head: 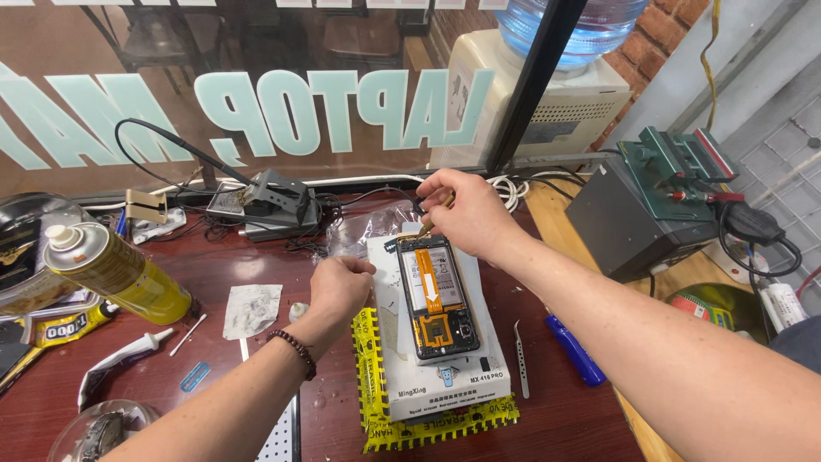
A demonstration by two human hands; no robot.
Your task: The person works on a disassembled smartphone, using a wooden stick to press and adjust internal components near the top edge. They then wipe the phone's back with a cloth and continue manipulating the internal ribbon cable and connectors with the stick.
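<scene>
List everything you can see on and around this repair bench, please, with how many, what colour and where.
opened phone: one, black with orange flex strip, on the white box
white box: one, middle of table, on yellow tape
spray can: one, yellow, lying at left
tweezers: one, silver, right of the box
blue-handled tool: one, right of the tweezers
soldering stand: one, dark grey, at the back by the window
water bottle: one, blue, on the dispenser behind the glass
left hand: closed, at the box's left edge
right hand: pinching a thin tool at the phone's top
</scene>
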